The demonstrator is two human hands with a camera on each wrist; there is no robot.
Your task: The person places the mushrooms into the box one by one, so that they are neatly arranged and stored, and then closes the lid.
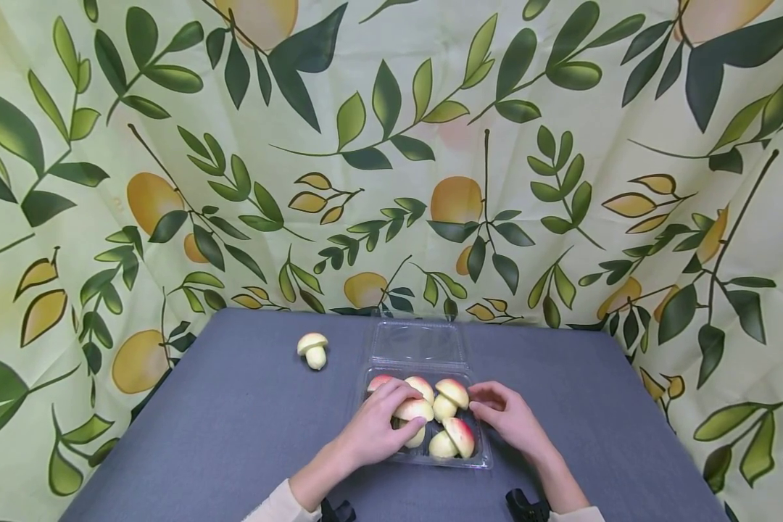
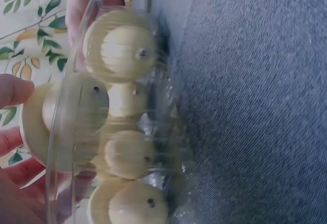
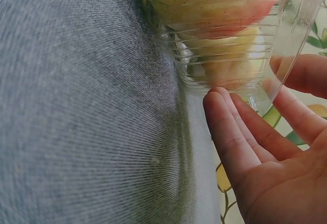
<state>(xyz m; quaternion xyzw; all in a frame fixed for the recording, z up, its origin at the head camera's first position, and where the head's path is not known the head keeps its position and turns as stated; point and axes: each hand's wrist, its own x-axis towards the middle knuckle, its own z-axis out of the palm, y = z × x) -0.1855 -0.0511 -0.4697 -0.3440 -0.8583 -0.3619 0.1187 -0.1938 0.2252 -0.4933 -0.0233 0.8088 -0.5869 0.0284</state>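
Note:
My left hand (image 1: 380, 429) holds a toy mushroom (image 1: 415, 410) with a pale, red-tinged cap, thumb and fingers on the cap. Beneath it is the clear plastic clamshell box (image 1: 483, 462), its lid (image 1: 419, 342) folded back. In the left wrist view, the held mushroom (image 2: 76, 116) overlaps the box's rim, its stem pointing into the box. Several more mushrooms, such as one at the right (image 1: 452, 393) and one lying tilted (image 1: 460, 436), sit in the box. At the box's right side, my right hand (image 1: 510, 419) rests with extended fingertips (image 3: 217, 101) against the wall and rim.
One more mushroom (image 1: 313, 351) lies by itself on the grey cloth-covered table (image 1: 254, 406), left of the lid. Behind the table hangs a fabric backdrop (image 1: 391, 239) printed with leaves and fruit. Black wrist mounts (image 1: 527, 506) show at the bottom edge.

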